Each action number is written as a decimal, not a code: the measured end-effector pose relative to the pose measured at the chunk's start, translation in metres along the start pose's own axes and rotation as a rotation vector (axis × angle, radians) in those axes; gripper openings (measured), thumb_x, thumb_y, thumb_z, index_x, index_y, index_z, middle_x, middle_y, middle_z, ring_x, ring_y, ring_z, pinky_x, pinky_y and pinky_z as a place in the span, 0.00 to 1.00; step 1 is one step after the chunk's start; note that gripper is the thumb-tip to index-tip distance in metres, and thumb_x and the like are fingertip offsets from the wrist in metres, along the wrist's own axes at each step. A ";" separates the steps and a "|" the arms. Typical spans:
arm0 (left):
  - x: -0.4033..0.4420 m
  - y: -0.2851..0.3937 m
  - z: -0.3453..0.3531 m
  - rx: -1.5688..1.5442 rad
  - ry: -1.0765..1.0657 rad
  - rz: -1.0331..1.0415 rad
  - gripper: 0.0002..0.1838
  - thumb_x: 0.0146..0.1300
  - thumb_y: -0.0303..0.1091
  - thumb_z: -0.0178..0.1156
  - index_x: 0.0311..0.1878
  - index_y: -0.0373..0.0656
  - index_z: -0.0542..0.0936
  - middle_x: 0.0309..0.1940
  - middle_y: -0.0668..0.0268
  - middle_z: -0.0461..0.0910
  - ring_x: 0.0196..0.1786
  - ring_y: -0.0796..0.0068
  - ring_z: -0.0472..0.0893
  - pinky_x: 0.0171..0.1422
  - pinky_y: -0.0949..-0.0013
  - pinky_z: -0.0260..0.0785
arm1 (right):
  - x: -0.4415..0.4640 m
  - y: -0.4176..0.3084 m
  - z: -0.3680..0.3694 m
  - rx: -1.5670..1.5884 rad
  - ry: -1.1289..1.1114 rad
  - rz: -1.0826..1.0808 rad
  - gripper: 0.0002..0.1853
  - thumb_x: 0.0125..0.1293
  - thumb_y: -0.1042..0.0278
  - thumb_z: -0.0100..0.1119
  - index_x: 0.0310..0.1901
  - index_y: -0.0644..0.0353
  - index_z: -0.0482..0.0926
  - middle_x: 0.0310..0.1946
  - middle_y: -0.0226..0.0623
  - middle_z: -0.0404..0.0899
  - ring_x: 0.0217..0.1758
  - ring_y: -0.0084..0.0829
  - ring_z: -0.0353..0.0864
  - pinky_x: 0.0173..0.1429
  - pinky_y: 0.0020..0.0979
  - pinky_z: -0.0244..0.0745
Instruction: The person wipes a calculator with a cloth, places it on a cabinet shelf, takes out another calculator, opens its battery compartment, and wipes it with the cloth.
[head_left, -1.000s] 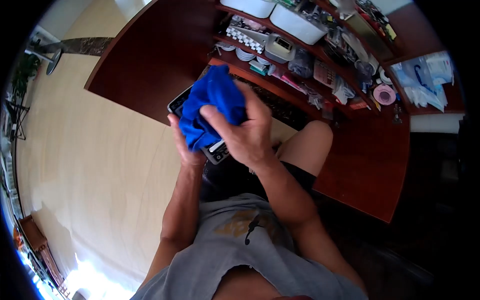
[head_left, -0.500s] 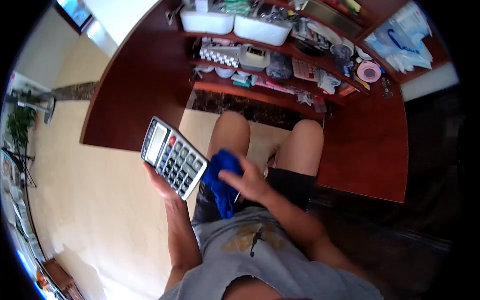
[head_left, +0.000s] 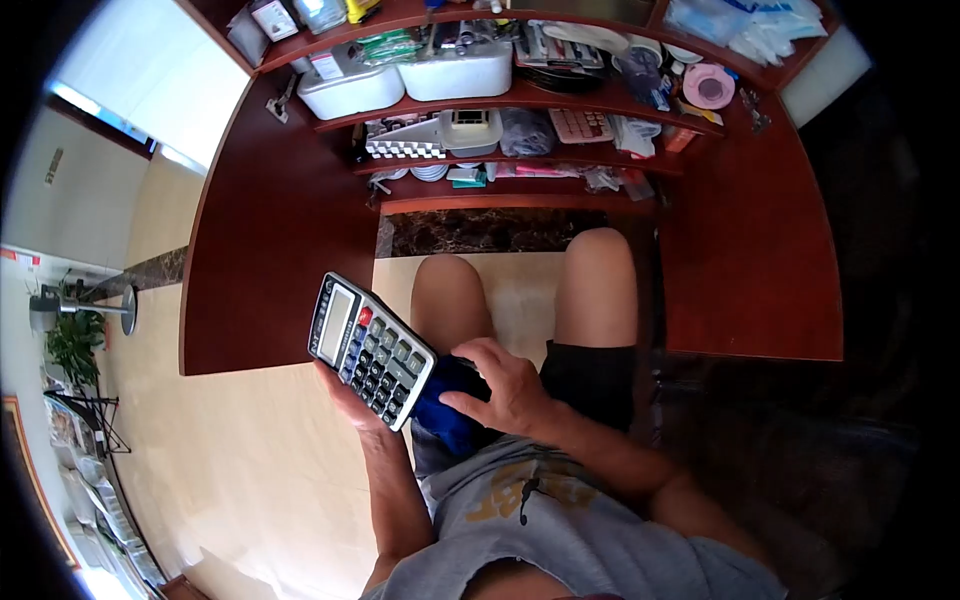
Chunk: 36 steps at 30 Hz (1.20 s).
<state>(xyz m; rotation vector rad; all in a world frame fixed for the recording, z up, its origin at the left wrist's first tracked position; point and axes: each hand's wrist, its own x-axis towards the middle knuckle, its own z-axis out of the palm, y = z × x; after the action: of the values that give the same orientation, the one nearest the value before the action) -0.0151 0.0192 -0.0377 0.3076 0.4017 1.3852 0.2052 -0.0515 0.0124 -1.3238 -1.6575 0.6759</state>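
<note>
A silver calculator [head_left: 372, 352] with dark keys, one red key and a grey display is tilted over my lap. My left hand [head_left: 345, 400] holds it from below along its lower left edge; most of those fingers are hidden behind it. A bunched blue cloth [head_left: 448, 412] rests on my thigh, partly covered by the calculator's right side. Just right of the calculator, my right hand [head_left: 510, 395] hovers over the cloth, its thumb and fingers apart and nothing visibly gripped between them.
Before my knees stands an open dark red cabinet. Its shelves hold white bins [head_left: 455, 72], a pink calculator [head_left: 580, 126], a pink tape roll [head_left: 708, 87] and plastic bags. Cabinet doors [head_left: 280, 250] flank both sides. A plant [head_left: 75, 345] stands far left.
The blue cloth, earlier raised at my right hand, now lies lower on my lap, and the fingers have spread off it. The view has shifted; the calculator stays in my left hand.
</note>
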 end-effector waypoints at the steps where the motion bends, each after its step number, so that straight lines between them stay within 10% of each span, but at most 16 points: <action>1: 0.000 0.002 0.002 0.024 0.025 0.010 0.37 0.76 0.63 0.48 0.73 0.43 0.71 0.65 0.57 0.79 0.61 0.56 0.82 0.66 0.50 0.77 | 0.002 -0.001 -0.003 0.058 0.029 0.025 0.26 0.62 0.59 0.75 0.56 0.64 0.78 0.48 0.45 0.83 0.48 0.41 0.87 0.48 0.36 0.82; 5: 0.005 0.014 0.027 0.110 0.047 -0.023 0.37 0.77 0.64 0.44 0.74 0.44 0.70 0.66 0.56 0.79 0.62 0.55 0.82 0.67 0.49 0.77 | 0.019 -0.004 -0.028 0.419 0.090 0.251 0.08 0.70 0.69 0.65 0.44 0.64 0.86 0.37 0.38 0.87 0.43 0.28 0.87 0.47 0.30 0.80; 13: 0.038 -0.022 0.090 0.113 -0.026 -0.217 0.37 0.77 0.66 0.43 0.72 0.44 0.72 0.66 0.57 0.79 0.64 0.57 0.80 0.70 0.52 0.73 | 0.057 0.029 -0.089 0.827 -0.130 0.419 0.22 0.82 0.55 0.48 0.62 0.65 0.80 0.35 0.29 0.83 0.32 0.15 0.76 0.33 0.21 0.68; 20: 0.063 -0.041 0.109 0.072 -0.047 -0.345 0.40 0.75 0.68 0.44 0.73 0.43 0.71 0.66 0.56 0.78 0.64 0.57 0.80 0.68 0.53 0.75 | 0.060 0.053 -0.137 0.732 -0.181 0.529 0.19 0.79 0.57 0.56 0.59 0.65 0.82 0.38 0.30 0.84 0.40 0.19 0.81 0.41 0.25 0.74; 36: 0.093 -0.075 0.125 0.239 0.038 -0.431 0.39 0.76 0.67 0.42 0.71 0.43 0.72 0.63 0.57 0.80 0.61 0.58 0.83 0.66 0.54 0.77 | 0.037 0.069 -0.118 1.061 -0.232 0.480 0.30 0.74 0.63 0.62 0.72 0.67 0.69 0.35 0.31 0.85 0.24 0.13 0.71 0.27 0.18 0.64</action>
<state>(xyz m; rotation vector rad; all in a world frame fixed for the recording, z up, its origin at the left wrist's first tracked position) 0.1196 0.1015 0.0326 0.3654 0.6277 0.9232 0.3404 -0.0093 0.0201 -0.8292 -0.8356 1.7366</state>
